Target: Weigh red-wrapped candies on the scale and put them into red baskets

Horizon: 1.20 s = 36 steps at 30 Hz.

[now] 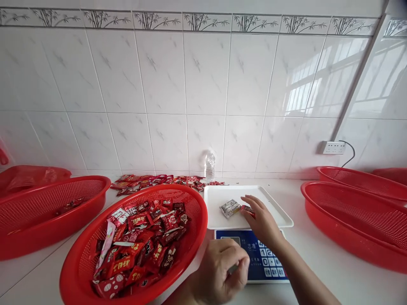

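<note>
So this small red packet (248, 210) was on the white tray (219, 196), between the right hand's (261, 221) thumb and fingers, can't tell if actually grasped. 1 silver packet (230, 208) lay just beside it. Left hand (222, 267) curled by the blue scale (253, 254), can't tell if that grip held anything. Full red basket (203, 216) sat left.

Your right hand (261, 220) is over the white tray (276, 212), fingertips at a small red packet (249, 210) beside a silver packet (229, 208); your left hand (222, 269) curls before the blue scale panel (252, 264), near a red basket (70, 267) of wrapped snacks (143, 245).
</note>
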Available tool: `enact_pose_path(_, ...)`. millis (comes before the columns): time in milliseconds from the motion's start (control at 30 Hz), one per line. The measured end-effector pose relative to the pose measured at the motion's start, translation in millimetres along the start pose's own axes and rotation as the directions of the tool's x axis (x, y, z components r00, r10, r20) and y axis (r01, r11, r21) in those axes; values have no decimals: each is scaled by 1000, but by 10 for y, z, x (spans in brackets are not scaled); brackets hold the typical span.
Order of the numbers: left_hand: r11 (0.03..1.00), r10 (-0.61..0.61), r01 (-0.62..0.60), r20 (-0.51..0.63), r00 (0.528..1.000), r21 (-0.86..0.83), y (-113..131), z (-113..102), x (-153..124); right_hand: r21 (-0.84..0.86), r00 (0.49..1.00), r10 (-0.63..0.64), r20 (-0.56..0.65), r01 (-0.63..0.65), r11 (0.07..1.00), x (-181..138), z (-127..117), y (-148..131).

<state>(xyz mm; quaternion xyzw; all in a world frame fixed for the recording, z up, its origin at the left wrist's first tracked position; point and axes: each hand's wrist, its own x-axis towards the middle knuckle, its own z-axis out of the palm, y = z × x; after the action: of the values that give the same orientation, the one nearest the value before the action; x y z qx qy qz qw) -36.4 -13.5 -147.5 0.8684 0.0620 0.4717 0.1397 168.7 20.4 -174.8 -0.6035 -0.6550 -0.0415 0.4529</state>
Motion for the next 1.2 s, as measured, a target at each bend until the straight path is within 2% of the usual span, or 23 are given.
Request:
enact_pose_path(67, 998, -51, 50, 67, 996, 27, 263, -220, 52, 26, 995, -48, -91, 50, 998, -107, -1, -10)
enact_pose_path(133, 984, -173, 164, 150, 973, 72, 456, -513, 103, 57, 976, -121, -180, 133, 989, -200, -2, -37)
enact_pose_path(200, 933, -343, 315, 172, 923, 172, 499, -826, 179, 97, 951, -195, -241, 224, 970, -282, -10, -73)
enact_pose_path(233, 886, -440, 400, 154, 885, 233, 447, -973, 225, 124, 941, -222, -257, 260, 958, -318, -18, -90)
enact_pose_path(300, 738, -641, 575, 99, 761, 353, 199, -1223, 312, 178, 930, -247, -271, 301, 937, -380, -41, -110)
enact_pose_path(367, 609, -759, 652, 94, 645, 452, -183, -1393, 353, 224, 932, -238, -275, 303, 926, -425, -73, -109)
enact_pose_path(400, 558, -797, 653, 111, 594, 513, -390, -1440, 347, 242, 933, -223, -283, 295, 925, -440, -89, -100)
enact_pose_path(433, 505, -840, 638, 162, 518, 581, -588, -1462, 322, 254, 932, -209, -297, 288, 923, -450, -104, -87)
enact_pose_path(500, 398, -916, 597, 263, 305, 696, -912, -1431, 226, 271, 924, -178, -337, 277, 922, -455, -129, -57)
enact_pose_path(533, 365, -931, 558, 286, 226, 745, -1026, -1385, 163, 276, 921, -160, -355, 267, 923, -451, -137, -42)
enact_pose_path(567, 328, -945, 522, 280, 171, 788, -1108, -1328, 98, 282, 920, -140, -365, 253, 926, -446, -141, -30)
enact_pose_path(600, 301, -954, 478, 269, 136, 825, -1159, -1266, 35, 290, 923, -118, -365, 234, 928, -441, -141, -21)
enact_pose_path(667, 293, -956, 399, 265, 125, 869, -1194, -1154, -52, 305, 933, -85, -350, 200, 931, -435, -133, -14)
enact_pose_path(767, 373, -928, 340, 342, 150, 864, -1162, -1099, -23, 331, 947, -68, -315, 176, 927, -446, -111, -27)
enact_pose_path(800, 395, -918, 344, 377, 121, 852, -1148, -1119, 27, 338, 951, -63, -302, 168, 926, -454, -105, -33)
enact_pose_path(900, 401, -886, 396, 460, -61, 826, -1135, -1242, 200, 347, 961, -50, -272, 147, 926, -472, -101, -50)
enact_pose_path(933, 390, -883, 407, 461, -88, 826, -1142, -1283, 235, 346, 961, -50, -272, 145, 927, -474, -103, -53)
enact_pose_path(967, 376, -895, 412, 440, -70, 830, -1154, -1311, 247, 342, 960, -50, -276, 147, 928, -474, -106, -56)
enact_pose_path(1067, 314, -948, 431, 300, 102, 846, -1210, -1295, 161, 336, 953, -57, -297, 160, 928, -464, -112, -58)
enact_pose_path(1100, 294, -956, 443, 267, 123, 847, -1232, -1255, 107, 338, 953, -57, -297, 161, 927, -461, -112, -59)
enact_pose_path(1133, 278, -961, 453, 251, 121, 847, -1252, -1202, 53, 343, 955, -54, -292, 157, 926, -459, -110, -59)
enact_pose_path(1200, 253, -967, 445, 244, 79, 859, -1283, -1081, -35, 354, 960, -40, -276, 140, 925, -457, -103, -59)
